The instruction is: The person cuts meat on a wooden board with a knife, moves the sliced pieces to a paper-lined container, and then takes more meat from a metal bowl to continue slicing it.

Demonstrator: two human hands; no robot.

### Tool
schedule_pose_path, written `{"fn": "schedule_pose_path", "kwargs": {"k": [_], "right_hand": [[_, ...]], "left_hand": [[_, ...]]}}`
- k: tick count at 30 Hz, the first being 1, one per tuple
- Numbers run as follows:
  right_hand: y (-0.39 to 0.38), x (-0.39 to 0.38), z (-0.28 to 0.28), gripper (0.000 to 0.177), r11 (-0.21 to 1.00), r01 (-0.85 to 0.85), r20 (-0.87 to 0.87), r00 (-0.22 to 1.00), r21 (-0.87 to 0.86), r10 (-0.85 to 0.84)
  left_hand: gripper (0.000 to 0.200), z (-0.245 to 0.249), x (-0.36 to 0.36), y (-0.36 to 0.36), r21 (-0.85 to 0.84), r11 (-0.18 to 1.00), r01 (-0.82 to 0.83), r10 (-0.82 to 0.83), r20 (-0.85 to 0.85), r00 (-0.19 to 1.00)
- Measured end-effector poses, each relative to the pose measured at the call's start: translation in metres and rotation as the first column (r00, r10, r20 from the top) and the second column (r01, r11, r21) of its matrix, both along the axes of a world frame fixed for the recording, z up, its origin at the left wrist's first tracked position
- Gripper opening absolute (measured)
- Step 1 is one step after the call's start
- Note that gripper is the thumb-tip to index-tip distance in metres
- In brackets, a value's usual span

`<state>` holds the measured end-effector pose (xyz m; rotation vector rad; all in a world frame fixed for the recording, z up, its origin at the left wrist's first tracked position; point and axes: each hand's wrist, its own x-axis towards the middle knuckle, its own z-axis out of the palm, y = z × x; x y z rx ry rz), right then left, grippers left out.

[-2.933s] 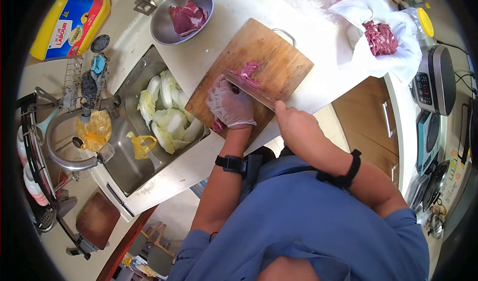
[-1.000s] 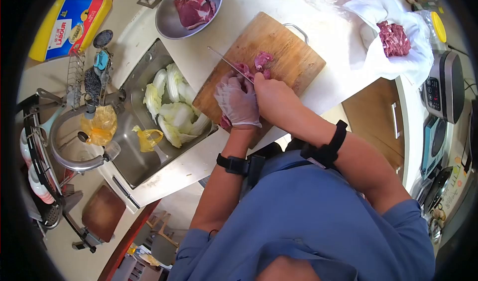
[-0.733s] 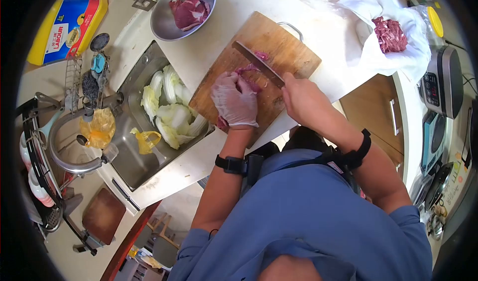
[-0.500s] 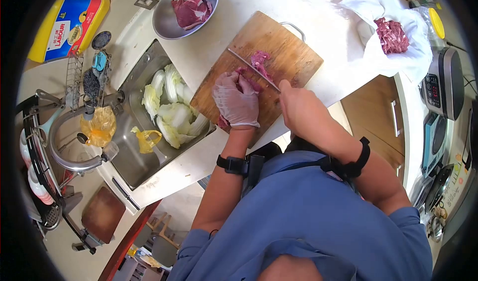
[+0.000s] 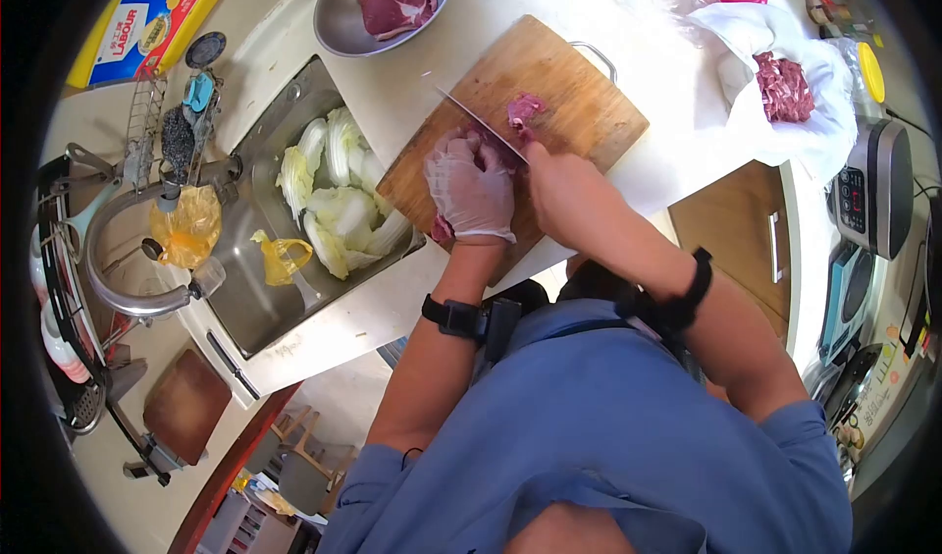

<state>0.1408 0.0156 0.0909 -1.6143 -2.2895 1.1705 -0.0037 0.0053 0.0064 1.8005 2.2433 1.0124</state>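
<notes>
White counter — steel sink inset; wooden cabinet at right — bright daylight.

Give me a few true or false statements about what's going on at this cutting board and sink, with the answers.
1. The left hand wears a glove and rests on meat on the wooden cutting board. True.
2. The right hand is gloved as well. False: it is bare and grips a knife.
3. Cabbage leaves lie in the sink. True.
4. The metal bowl is empty. False: a chunk of raw meat lies in it.
</notes>
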Motion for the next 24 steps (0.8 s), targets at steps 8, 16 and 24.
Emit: {"fn": "schedule_pose_path", "kwargs": {"k": [8,16,24], "right_hand": [[-0.025,0.016,0.019,0.02,0.972,0.08,0.117,0.992,-0.221,-0.055],[0.0,-0.014,-0.013,0.018,0.995,0.1,-0.043,0.994,0.006,-0.1],[-0.01,0.038,0.011,0.017,0.991,0.134,0.026,0.991,0.025,-0.135]], "left_hand": [[0.012,0.005,-0.001,-0.003,-0.01,1.0,0.017,-0.017,-0.015,1.0],[0.01,0.007,-0.003,0.001,-0.031,0.998,0.058,-0.057,0.026,0.998],[0.01,0.007,-0.002,-0.002,0.018,0.998,0.06,-0.061,0.074,0.995]]}}
